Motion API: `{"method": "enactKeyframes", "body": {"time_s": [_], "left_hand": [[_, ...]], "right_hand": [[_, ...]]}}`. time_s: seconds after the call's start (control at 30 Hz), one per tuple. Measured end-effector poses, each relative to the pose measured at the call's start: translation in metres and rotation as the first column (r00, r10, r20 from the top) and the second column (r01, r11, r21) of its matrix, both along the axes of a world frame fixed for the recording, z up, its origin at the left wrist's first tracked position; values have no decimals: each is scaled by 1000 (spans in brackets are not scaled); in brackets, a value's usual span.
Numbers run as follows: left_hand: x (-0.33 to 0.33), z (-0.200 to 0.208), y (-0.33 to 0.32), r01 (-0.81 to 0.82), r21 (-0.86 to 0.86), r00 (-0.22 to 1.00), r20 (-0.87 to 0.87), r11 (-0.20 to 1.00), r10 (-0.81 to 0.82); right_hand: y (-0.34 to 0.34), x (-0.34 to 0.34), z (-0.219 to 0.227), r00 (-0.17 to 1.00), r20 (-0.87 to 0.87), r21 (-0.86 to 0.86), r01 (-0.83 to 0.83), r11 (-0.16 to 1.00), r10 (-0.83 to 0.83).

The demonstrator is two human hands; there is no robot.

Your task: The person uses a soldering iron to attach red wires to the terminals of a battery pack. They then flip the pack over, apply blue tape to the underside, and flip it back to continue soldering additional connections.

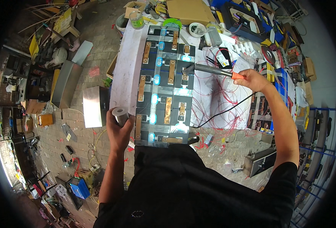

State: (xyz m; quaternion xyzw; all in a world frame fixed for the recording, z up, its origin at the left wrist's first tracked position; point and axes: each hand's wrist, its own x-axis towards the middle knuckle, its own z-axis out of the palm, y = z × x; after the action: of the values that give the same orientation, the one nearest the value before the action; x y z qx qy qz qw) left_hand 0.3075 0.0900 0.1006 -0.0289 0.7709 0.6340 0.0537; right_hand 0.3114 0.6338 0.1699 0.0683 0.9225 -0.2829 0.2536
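Note:
A battery pack of black cells [147,108] lies in front of me, with copper strips [171,72] and bluish-lit clear covers across its top. My right hand [253,80] is closed round the orange handle end of a large soldering iron [213,71]. The iron's wide tip is at a terminal in the pack's right-hand row; whether it touches is hard to tell. A black cord runs from the iron back toward the pack's near right corner. Left of the pack, my left hand [118,131] grips a silvery spool of solder wire [120,117], its hollow end facing up.
Red wires [225,102] lie tangled on the white table [124,76] right of the pack. At the far edge are a glass jar [136,21], a green bowl [172,23], a white bowl [197,29] and cardboard [191,11]. A metal box [93,106] stands on the brick floor at left.

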Motion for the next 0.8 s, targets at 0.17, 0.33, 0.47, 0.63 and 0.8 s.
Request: {"method": "enactKeyframes", "body": {"time_s": [0.17,0.33,0.47,0.63,0.8], "left_hand": [[-1,-1,0,5,-19,1000,-24,1000,-5],[0,-1,-1,6,-15,1000,-29,1000,-6],[0,2,1,7,-26,1000,-26,1000,-8],[0,0,1,11,-25,1000,-9,1000,-11],[1,-3,-2,9,-21,1000,-15,1000,-9]], "right_hand": [[1,0,-1,1000,1,-5,5,1000,-5],[-3,0,3,1000,1,-9,17,1000,-17],[-1,0,2,1000,-2,20,-11,1000,11],[7,0,-7,1000,-16,-17,-3,1000,3],[9,1,-11,1000,9,-30,14,999,-14]]}}
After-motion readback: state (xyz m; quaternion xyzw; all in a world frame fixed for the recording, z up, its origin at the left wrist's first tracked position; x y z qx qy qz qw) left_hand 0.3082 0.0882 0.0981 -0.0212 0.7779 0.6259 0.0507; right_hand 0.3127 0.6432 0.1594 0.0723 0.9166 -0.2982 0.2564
